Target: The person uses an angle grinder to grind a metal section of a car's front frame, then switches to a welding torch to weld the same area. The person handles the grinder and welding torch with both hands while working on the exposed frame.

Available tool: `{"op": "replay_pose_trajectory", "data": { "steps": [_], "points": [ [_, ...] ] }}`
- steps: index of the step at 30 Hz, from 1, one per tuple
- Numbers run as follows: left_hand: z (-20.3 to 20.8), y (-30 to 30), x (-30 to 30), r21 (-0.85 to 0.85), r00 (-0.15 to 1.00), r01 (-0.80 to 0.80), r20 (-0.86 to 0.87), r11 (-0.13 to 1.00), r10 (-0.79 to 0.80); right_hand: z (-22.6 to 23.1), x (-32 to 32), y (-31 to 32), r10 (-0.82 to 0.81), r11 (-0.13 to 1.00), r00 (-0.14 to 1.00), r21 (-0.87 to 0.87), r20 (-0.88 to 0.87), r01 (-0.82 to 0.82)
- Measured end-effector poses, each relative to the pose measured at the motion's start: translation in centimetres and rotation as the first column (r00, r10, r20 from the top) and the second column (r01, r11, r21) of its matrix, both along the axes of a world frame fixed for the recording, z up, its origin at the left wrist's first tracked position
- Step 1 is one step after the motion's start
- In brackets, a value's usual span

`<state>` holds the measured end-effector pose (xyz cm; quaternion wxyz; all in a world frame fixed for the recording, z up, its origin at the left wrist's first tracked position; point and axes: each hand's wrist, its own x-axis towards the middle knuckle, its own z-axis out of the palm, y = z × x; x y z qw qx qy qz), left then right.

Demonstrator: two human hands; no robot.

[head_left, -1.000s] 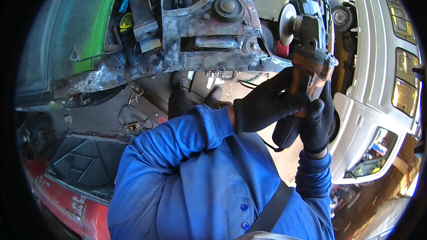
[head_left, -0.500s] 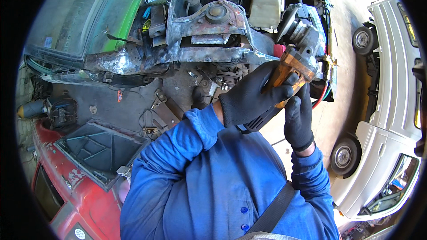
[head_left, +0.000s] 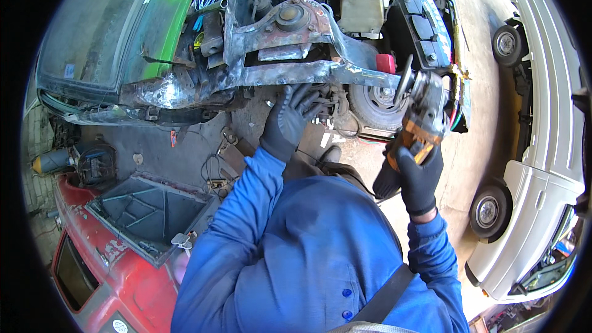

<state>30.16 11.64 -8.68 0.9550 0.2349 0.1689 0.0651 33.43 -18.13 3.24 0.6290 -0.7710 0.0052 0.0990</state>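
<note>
An orange and grey angle grinder is in my gloved right hand, its fingers wrapped round the body. The grinder's disc points away from me, near the front corner of the car's engine bay. My left hand, in a black glove, holds nothing; its fingers are spread just below the bare metal inner panel. Whether the fingertips touch that panel's lower edge, I cannot tell. Above the panel sits a round strut mount on a rusty, reddish tower.
A car battery and a whitish plastic reservoir sit in the bay. A loose wheel lies below. At left are a red car body, a dark panel and a gas cylinder. A white van stands at right.
My left hand has let go of the grinder and moved left to the panel, its fingers opening. The grinder, now in my right hand alone, has moved slightly lower.
</note>
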Motion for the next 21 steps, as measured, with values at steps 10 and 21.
{"op": "replay_pose_trajectory", "data": {
  "steps": [10,21],
  "points": [
    [-0.3,1.3,4.4,-0.420,0.950,-0.114,0.218,0.900,0.223,-3.5,-6.2,-0.5,-0.072,0.973,0.979,-0.229,-0.191,0.027],
    [-0.3,3.8,4.6,-0.361,0.993,-0.119,-0.036,0.925,0.114,-7.3,-9.8,2.4,-0.135,0.954,0.953,-0.296,-0.270,0.051]
  ]
}}
